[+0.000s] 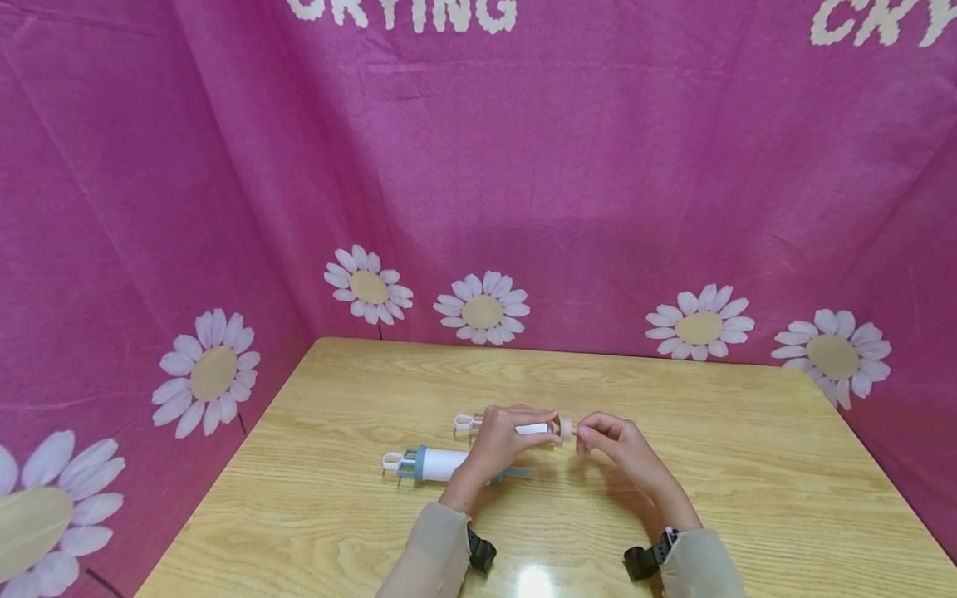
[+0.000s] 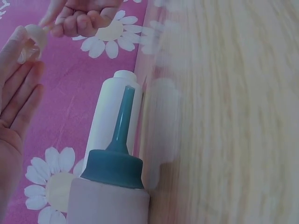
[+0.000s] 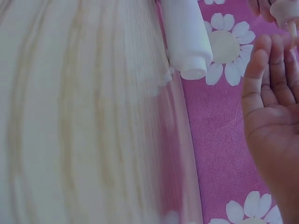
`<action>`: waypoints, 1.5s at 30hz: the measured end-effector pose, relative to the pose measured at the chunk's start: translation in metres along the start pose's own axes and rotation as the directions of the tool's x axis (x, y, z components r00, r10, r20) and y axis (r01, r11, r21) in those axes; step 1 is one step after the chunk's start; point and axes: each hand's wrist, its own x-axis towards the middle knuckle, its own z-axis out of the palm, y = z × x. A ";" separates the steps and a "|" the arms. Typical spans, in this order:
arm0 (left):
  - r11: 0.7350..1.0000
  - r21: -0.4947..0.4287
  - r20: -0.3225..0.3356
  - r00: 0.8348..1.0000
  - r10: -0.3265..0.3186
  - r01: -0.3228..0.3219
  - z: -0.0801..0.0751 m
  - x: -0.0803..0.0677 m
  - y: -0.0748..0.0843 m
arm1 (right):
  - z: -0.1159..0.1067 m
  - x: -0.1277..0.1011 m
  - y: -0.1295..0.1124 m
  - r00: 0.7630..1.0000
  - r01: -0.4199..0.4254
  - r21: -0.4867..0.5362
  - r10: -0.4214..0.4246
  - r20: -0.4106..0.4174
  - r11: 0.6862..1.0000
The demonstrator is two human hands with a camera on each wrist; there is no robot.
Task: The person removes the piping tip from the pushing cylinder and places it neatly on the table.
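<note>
A: Now, item one: what does your left hand hold?

B: Your left hand is curled round a slim white plastic syringe-shaped tube, held level just above the pale wooden worktop. The tube's ringed end points left and its tip points right.

A: Item two, your right hand?

B: Your right hand pinches a small cream-coloured round cap at the tube's right tip. Whether the cap sits on the tip or just beside it cannot be told from the head view. In the left wrist view the cap shows between the fingertips of both hands.

A: Item three, what lies near?

B: A larger white plastic cylinder with a teal-blue collar and nozzle lies on its side on the worktop, just nearer you than the held tube, partly under your left wrist. The left wrist view shows its teal nozzle beside a white barrel.

A: Item four, the surroundings?

B: A pink cloth backdrop printed with white daisies stands round the worktop on three sides.
</note>
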 end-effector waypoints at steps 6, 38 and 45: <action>0.999 0.039 -0.014 1.000 -0.004 0.005 -0.001 -0.001 0.001 | 0.011 0.004 -0.010 0.999 -0.016 -0.009 0.016 -0.036 1.000; 0.995 -0.055 0.009 0.996 -0.087 0.087 0.000 -0.004 -0.003 | 0.017 0.000 -0.018 0.996 0.062 0.022 -0.060 -0.069 0.998; 0.988 -0.057 0.035 0.990 -0.138 0.140 -0.002 -0.005 -0.002 | 0.013 -0.003 -0.017 0.993 0.031 -0.003 -0.031 -0.112 1.000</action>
